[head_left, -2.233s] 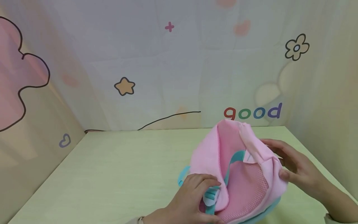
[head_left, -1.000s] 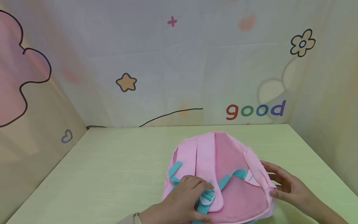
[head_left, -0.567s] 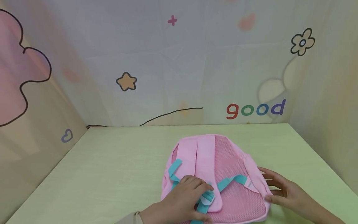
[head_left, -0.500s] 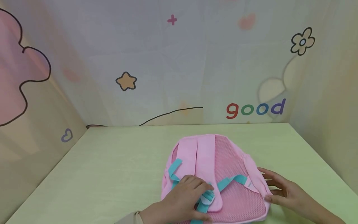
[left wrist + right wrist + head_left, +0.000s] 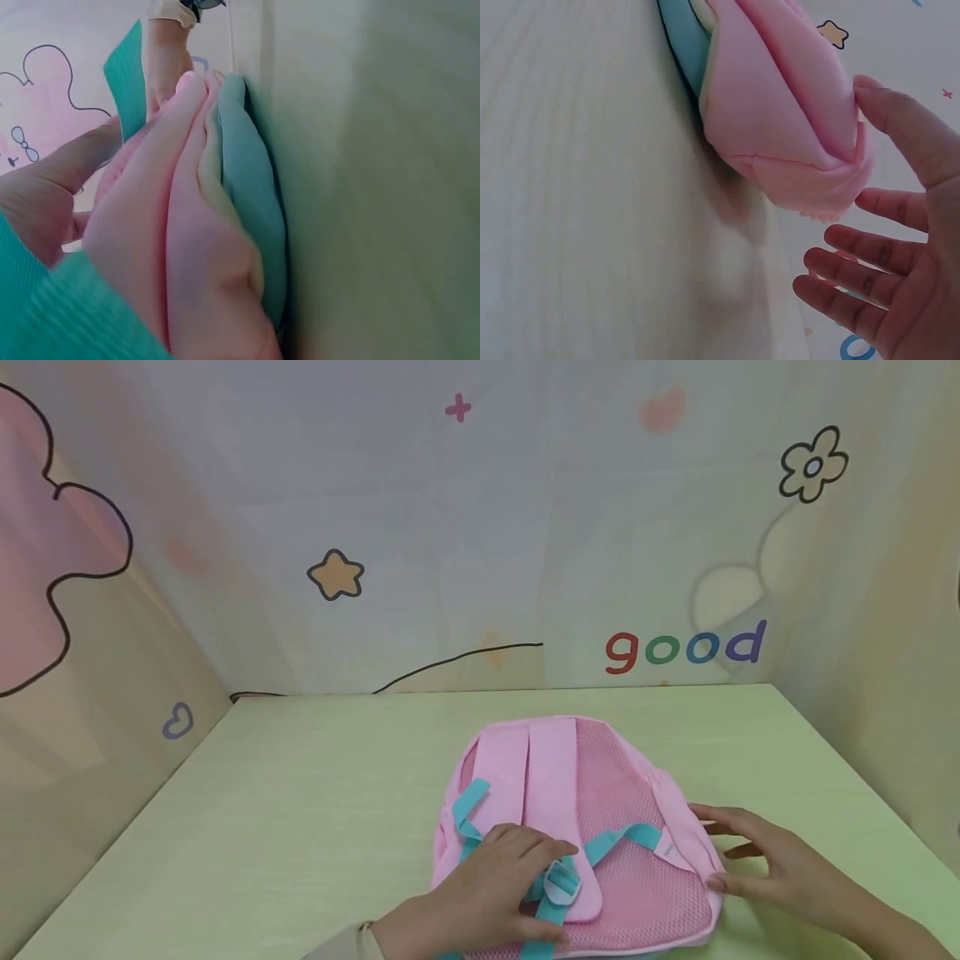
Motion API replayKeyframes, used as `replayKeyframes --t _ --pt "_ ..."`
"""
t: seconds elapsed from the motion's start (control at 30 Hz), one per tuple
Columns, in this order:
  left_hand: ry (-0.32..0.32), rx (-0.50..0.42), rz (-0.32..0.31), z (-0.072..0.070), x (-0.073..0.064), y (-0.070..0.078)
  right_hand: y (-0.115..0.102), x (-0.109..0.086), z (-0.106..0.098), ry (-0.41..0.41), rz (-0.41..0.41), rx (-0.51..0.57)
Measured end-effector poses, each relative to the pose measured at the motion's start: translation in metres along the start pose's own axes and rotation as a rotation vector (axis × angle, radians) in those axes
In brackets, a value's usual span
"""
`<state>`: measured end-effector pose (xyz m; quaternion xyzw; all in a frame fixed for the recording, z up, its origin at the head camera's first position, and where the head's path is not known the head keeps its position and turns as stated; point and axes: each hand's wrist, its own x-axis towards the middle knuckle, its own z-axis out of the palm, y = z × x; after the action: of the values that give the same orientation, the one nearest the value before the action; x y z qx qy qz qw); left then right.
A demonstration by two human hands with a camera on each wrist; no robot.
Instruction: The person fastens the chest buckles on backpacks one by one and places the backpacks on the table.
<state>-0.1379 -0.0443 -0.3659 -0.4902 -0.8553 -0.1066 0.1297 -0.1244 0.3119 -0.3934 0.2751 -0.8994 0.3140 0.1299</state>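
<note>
A pink backpack (image 5: 637, 893) lies flat on the table with its mesh back panel and two shoulder straps facing up. Teal webbing straps (image 5: 603, 846) cross it, and a pale buckle (image 5: 561, 883) sits near the lower end of one shoulder strap. My left hand (image 5: 495, 893) rests over the lower left of the backpack beside the buckle, thumb and fingers apart. At the backpack's right edge my right hand (image 5: 772, 860) touches the side with relaxed fingers; the right wrist view shows the thumb against the pink side pocket (image 5: 780, 135). The backpack's teal front (image 5: 251, 187) is underneath, against the table.
The pale green table (image 5: 300, 810) extends left of and behind the backpack. A printed cloth backdrop (image 5: 412, 543) with a star, a flower and the word "good" stands behind it and along both sides.
The backpack has gone from tilted up and folded to lying flat. My right hand came down with its edge. My left hand's fingers have loosened slightly from the buckle.
</note>
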Motion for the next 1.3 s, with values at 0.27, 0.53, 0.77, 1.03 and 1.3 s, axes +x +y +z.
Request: replayKeyframes --t 0.27,0.53,0.77,1.03,1.3 --pt "0.072 -0.089 0.008 -0.009 -0.003 -0.005 -0.010 0.012 -0.009 0.104 -0.013 -0.214" --pt "0.076 -0.175 -0.097 -0.021 -0.004 -0.015 -0.018 0.027 -0.012 0.132 0.035 -0.262" --pt "0.075 -0.197 -0.161 -0.026 -0.004 -0.024 -0.035 0.045 -0.011 0.155 0.038 -0.240" --pt "0.084 -0.211 -0.211 -0.023 -0.005 -0.033 -0.065 0.064 0.003 0.104 0.066 -0.192" --pt "0.085 -0.236 -0.217 -0.021 -0.005 -0.036 -0.088 0.077 0.028 0.018 0.054 -0.097"
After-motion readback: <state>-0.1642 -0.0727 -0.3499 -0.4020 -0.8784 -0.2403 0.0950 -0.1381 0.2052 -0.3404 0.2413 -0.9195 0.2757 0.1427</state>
